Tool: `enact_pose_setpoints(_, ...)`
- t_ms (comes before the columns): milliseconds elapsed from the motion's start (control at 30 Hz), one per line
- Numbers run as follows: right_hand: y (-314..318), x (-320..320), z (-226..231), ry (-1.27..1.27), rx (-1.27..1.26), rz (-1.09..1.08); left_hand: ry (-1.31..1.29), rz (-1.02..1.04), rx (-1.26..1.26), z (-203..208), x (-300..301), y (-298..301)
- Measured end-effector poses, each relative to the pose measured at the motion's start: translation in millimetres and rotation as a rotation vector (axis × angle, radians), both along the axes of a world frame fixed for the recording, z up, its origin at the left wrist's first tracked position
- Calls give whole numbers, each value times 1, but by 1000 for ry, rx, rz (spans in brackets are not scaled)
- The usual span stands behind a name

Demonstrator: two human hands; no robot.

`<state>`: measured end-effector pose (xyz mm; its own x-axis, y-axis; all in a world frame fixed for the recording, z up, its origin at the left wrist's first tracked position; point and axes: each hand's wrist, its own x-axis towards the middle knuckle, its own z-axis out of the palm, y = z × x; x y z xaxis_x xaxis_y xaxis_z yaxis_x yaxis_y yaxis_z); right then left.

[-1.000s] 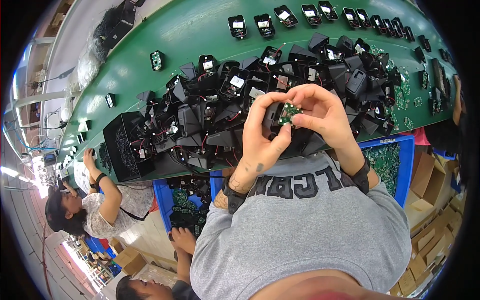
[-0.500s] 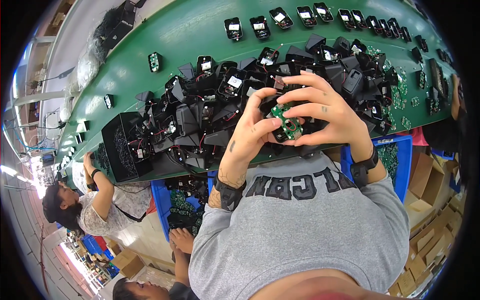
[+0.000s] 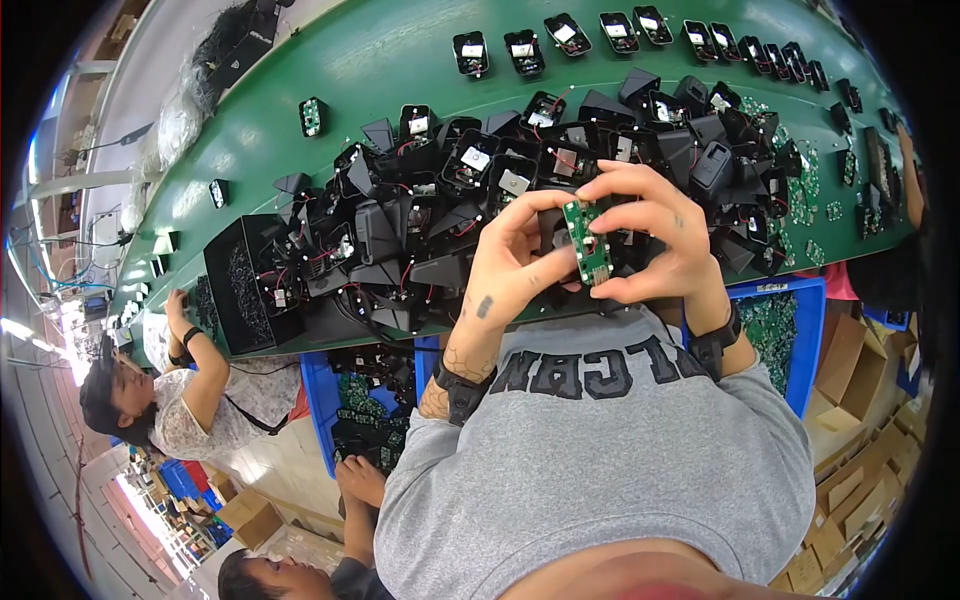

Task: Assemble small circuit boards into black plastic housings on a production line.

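Just in front of my chest, over the near edge of the bench, a narrow green circuit board stands almost upright between my hands. My left hand curls round its left side, with the thumb at the board's edge. Along the right edge and lower end, the fingertips and thumb of my right hand grip the same board. Something dark shows behind the board, largely hidden by my fingers. Beyond my hands lies a heap of black plastic housings, several with red wires and pale inner parts.
Open black housings line the far side of the green bench. Loose circuit boards lie to the right. Blue bins with boards stand below the bench edge. Two people are at the left; another arm shows far right.
The circuit board has turned more upright and shows its face more fully. My left thumb has slid back off its face to the edge, and the right fingers have shifted along it.
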<state>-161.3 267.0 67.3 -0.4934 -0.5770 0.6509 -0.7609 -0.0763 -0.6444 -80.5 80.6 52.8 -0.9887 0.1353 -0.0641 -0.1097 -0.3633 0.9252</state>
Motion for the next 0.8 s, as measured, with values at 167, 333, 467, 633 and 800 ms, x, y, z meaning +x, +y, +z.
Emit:
enact_pose_setpoints(167, 4, 0, -1, 86, 27, -73, 48, 24, 23, 1, -3, 6)
enact_pose_setpoints(333, 3, 0, -1, 82, 17, -80, -29, 9, -86, 5, -3, 9)
enact_pose_setpoints(467, 1, 0, 1, 143, 54, -107, 26, 63, 17, -4, -4, 11)
enact_pose_setpoints(633, -1, 6, 3, 226, 141, -117, -12, 89, 69, 0, -6, 8)
enact_pose_setpoints(800, 0, 3, 2, 216, 183, -209, -77, 33, 372, 7, -4, 0)
